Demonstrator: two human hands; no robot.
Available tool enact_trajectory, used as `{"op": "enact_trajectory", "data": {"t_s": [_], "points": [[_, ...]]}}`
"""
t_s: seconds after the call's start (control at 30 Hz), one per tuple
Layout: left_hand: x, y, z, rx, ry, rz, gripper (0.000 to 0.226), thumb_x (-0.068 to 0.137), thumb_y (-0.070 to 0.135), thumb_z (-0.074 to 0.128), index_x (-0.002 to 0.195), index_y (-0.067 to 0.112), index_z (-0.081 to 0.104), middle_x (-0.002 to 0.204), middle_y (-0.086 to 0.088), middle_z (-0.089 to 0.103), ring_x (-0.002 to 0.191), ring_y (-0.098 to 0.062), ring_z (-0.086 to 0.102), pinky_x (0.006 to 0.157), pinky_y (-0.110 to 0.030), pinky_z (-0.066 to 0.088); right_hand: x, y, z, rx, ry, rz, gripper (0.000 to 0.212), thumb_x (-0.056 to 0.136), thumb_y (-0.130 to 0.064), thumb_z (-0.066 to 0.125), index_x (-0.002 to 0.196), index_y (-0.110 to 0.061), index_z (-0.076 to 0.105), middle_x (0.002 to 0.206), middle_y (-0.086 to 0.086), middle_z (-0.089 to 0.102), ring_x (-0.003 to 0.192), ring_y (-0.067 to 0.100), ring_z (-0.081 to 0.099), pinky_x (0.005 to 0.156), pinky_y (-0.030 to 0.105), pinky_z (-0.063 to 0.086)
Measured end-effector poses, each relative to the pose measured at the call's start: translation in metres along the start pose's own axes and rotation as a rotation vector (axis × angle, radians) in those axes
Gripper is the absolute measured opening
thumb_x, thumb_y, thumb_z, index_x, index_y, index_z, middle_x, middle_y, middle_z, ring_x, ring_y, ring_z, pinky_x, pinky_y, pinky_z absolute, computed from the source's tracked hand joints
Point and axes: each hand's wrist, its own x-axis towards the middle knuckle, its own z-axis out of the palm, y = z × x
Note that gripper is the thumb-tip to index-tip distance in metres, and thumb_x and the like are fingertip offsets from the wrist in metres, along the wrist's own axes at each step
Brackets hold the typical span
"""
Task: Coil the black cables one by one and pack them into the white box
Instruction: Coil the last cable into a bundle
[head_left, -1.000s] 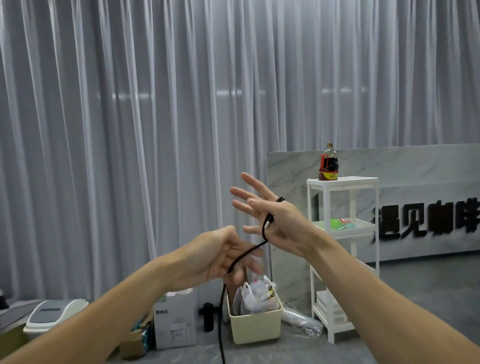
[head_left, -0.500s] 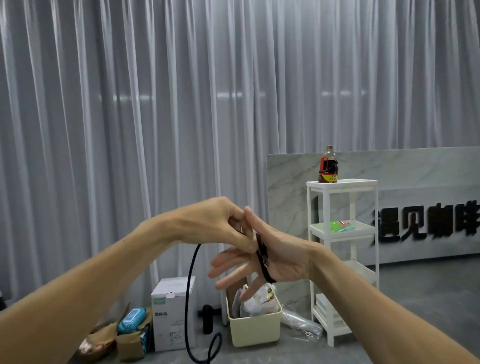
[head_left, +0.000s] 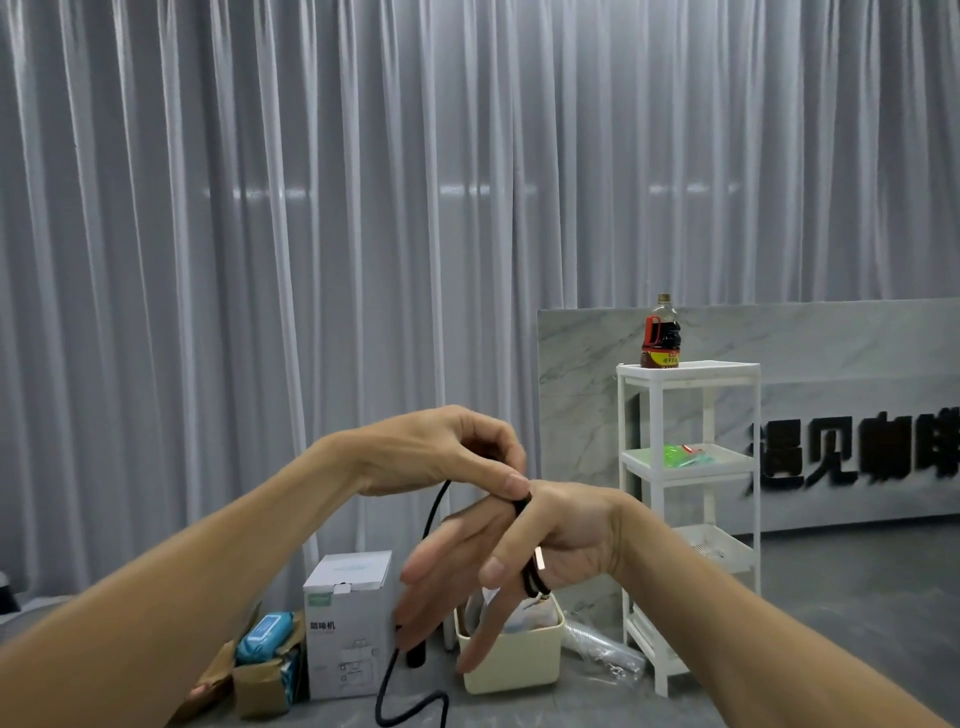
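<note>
Hands: raised at chest height, meeting mid-frame.
L hand (head_left: 447, 449): knuckles up, pinches black cable (head_left: 434, 512) w/ thumb.
R hand (head_left: 524, 551): fingers straight, spread, cable wound round it.
Cable tail: hangs below.

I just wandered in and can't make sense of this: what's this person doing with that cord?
The person is coiling a black cable around the right hand, whose fingers are spread straight. The left hand pinches the cable at the top of that hand, guiding it. A couple of loops already sit on the right hand; the rest hangs down out of view. No packing has begun.
</note>
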Motion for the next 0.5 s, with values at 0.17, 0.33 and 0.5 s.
{"op": "enact_trajectory", "data": {"t_s": [0.17,0.33,0.5], "points": [[0.000,-0.011,0.005,-0.116,0.042,0.011,0.007,0.093,0.007,0.064,0.089,0.011,0.069,0.086,0.000,0.069,0.083,-0.009,0.065,0.079,-0.018,0.050,0.007,0.014,-0.002,0.042,0.047,-0.118,0.047,0.098,-0.031,0.053,0.135,-0.003,0.053,0.137,0.031,0.052,0.141,0.061,0.017,0.107,0.072,0.018],[-0.003,-0.019,0.004,-0.138,0.129,0.012,0.014,0.089,0.015,0.071,0.096,0.003,0.074,0.097,-0.014,0.074,0.096,-0.031,0.069,0.095,-0.036,0.053,0.015,0.029,-0.012,0.322,0.148,-0.180,0.092,0.088,-0.076,0.050,0.129,0.006,0.058,0.132,0.021,0.060,0.131,0.038,0.047,0.115,0.056,0.027],[-0.002,-0.029,0.005,-0.334,0.142,-0.011,0.008,0.086,0.018,0.070,0.086,0.012,0.075,0.080,-0.005,0.072,0.075,-0.014,0.069,0.072,-0.023,0.054,0.020,0.031,-0.011,0.316,0.195,-0.226,0.075,0.096,-0.060,0.047,0.132,0.004,0.057,0.133,0.020,0.061,0.130,0.037,0.050,0.114,0.059,0.027]]}}
